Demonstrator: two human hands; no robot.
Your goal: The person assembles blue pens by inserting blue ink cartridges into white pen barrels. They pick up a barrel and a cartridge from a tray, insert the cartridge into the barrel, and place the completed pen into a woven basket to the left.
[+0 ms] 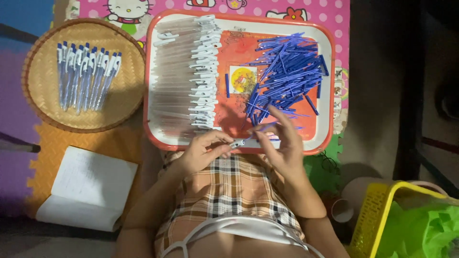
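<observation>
Two hands put a pen together over a red tray.
The left hand (pixel 203 149) pinches a clear pen barrel (pixel 235 143); the right hand (pixel 279 143) grips a blue refill (pixel 262 127) at the tray's (pixel 325 125) near edge.

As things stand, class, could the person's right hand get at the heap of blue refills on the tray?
Probably yes. The right hand sits at the near edge of the blue refills on the red tray, nothing between, though its fingers already pinch a pen part.
</observation>
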